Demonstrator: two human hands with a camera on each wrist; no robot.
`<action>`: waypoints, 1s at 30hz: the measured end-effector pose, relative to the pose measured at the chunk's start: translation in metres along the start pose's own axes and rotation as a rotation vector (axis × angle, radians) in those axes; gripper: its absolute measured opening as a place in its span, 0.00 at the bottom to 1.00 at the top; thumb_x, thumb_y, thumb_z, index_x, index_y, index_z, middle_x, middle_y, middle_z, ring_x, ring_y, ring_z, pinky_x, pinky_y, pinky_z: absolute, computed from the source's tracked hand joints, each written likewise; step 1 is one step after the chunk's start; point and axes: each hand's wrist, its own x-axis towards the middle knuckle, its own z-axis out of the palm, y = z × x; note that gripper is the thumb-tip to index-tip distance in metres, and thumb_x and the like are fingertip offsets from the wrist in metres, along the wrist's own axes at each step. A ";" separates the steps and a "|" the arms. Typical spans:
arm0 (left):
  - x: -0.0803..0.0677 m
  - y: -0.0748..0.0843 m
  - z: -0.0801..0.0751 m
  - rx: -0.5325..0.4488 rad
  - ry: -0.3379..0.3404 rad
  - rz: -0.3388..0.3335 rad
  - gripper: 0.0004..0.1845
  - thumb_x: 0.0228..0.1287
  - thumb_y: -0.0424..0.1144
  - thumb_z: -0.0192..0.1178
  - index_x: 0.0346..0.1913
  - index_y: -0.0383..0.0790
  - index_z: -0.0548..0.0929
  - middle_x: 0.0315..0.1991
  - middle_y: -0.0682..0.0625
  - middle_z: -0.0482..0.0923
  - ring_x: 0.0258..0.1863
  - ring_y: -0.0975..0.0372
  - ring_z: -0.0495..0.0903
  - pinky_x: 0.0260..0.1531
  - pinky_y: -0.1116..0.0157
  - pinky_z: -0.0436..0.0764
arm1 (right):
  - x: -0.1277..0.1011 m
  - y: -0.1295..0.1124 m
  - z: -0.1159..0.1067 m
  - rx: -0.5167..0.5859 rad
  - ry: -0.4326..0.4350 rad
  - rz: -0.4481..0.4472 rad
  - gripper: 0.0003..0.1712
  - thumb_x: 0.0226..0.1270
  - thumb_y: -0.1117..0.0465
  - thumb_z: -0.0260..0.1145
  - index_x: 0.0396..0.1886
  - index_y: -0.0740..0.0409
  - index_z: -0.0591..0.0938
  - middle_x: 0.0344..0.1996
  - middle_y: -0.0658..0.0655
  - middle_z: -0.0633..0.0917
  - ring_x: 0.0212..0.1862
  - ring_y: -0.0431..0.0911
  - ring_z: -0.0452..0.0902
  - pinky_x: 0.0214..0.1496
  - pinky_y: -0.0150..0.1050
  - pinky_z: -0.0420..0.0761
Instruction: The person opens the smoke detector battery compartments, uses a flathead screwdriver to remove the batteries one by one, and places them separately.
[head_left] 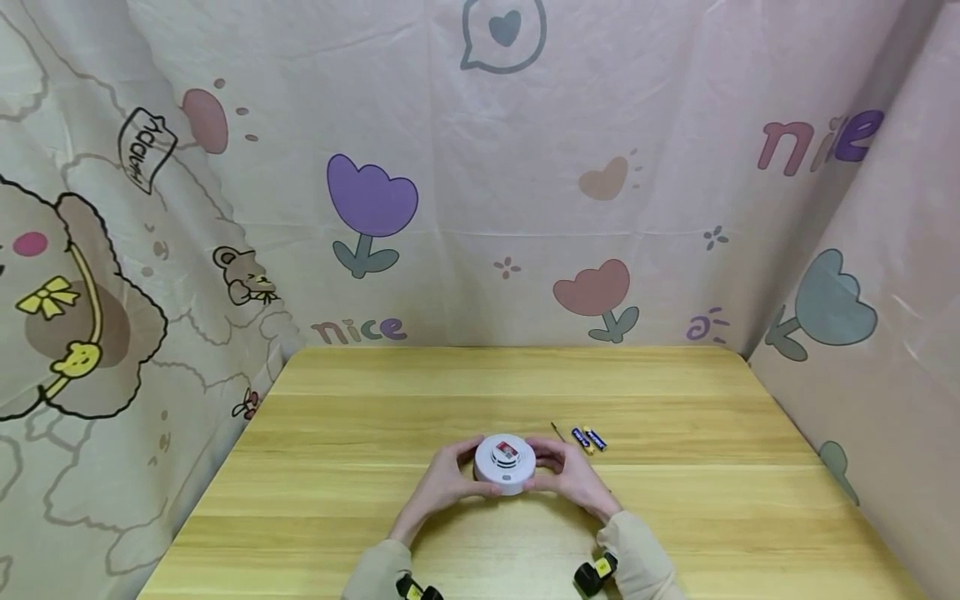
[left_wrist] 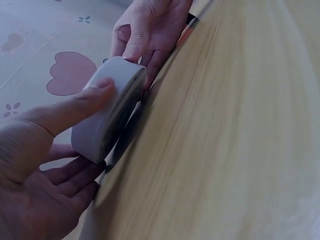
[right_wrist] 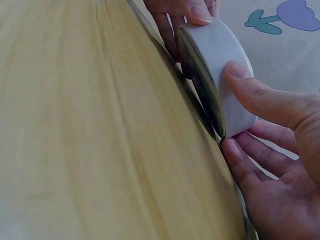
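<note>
A round white smoke detector (head_left: pixel 506 465) with a red label on its top is held between both hands over the wooden table. My left hand (head_left: pixel 444 477) grips its left side, thumb (left_wrist: pixel 92 100) on the side wall and fingers at the lower edge. On the opposite side my right hand (head_left: pixel 568 477) grips it the same way, with the thumb (right_wrist: pixel 255 95) along the wall. Both wrist views show a narrow shadowed gap between its dark underside (right_wrist: pixel 204 87) and the tabletop.
Beyond the right hand lie two blue batteries (head_left: pixel 596 439) and a thin screwdriver-like tool (head_left: pixel 557 431). The wooden table (head_left: pixel 360 417) meets a printed curtain (head_left: pixel 465 275) at the back, and more curtain hangs at both sides.
</note>
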 end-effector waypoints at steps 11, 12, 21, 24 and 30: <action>0.001 0.002 0.001 0.051 -0.013 0.012 0.51 0.40 0.37 0.83 0.68 0.24 0.68 0.66 0.32 0.74 0.68 0.41 0.73 0.71 0.44 0.70 | 0.001 -0.003 0.001 -0.118 -0.022 -0.038 0.43 0.50 0.65 0.80 0.66 0.70 0.73 0.61 0.70 0.78 0.53 0.44 0.80 0.60 0.29 0.82; 0.001 0.002 0.001 0.054 -0.012 0.010 0.51 0.39 0.38 0.84 0.68 0.25 0.68 0.66 0.32 0.74 0.68 0.42 0.74 0.71 0.44 0.70 | 0.001 -0.003 0.001 -0.128 -0.023 -0.043 0.43 0.50 0.64 0.80 0.66 0.69 0.73 0.61 0.70 0.78 0.52 0.43 0.80 0.60 0.30 0.82; 0.000 0.002 0.001 0.050 -0.015 0.012 0.51 0.37 0.36 0.84 0.67 0.26 0.69 0.65 0.33 0.75 0.67 0.42 0.74 0.71 0.42 0.70 | 0.000 -0.001 0.002 -0.196 -0.016 -0.067 0.44 0.50 0.63 0.81 0.67 0.68 0.73 0.59 0.68 0.79 0.52 0.41 0.79 0.59 0.32 0.83; 0.000 0.001 0.002 0.038 -0.012 0.011 0.51 0.37 0.36 0.84 0.67 0.27 0.70 0.65 0.34 0.75 0.67 0.42 0.74 0.72 0.42 0.70 | 0.000 -0.002 0.003 -0.192 -0.015 -0.068 0.45 0.48 0.63 0.81 0.67 0.68 0.72 0.60 0.68 0.79 0.53 0.43 0.79 0.60 0.33 0.83; 0.000 -0.001 0.002 0.031 -0.021 0.009 0.51 0.37 0.34 0.84 0.68 0.28 0.69 0.65 0.33 0.75 0.67 0.41 0.73 0.72 0.41 0.68 | -0.001 -0.002 0.004 -0.192 -0.009 -0.054 0.46 0.48 0.64 0.82 0.68 0.68 0.72 0.60 0.67 0.80 0.54 0.45 0.79 0.61 0.34 0.82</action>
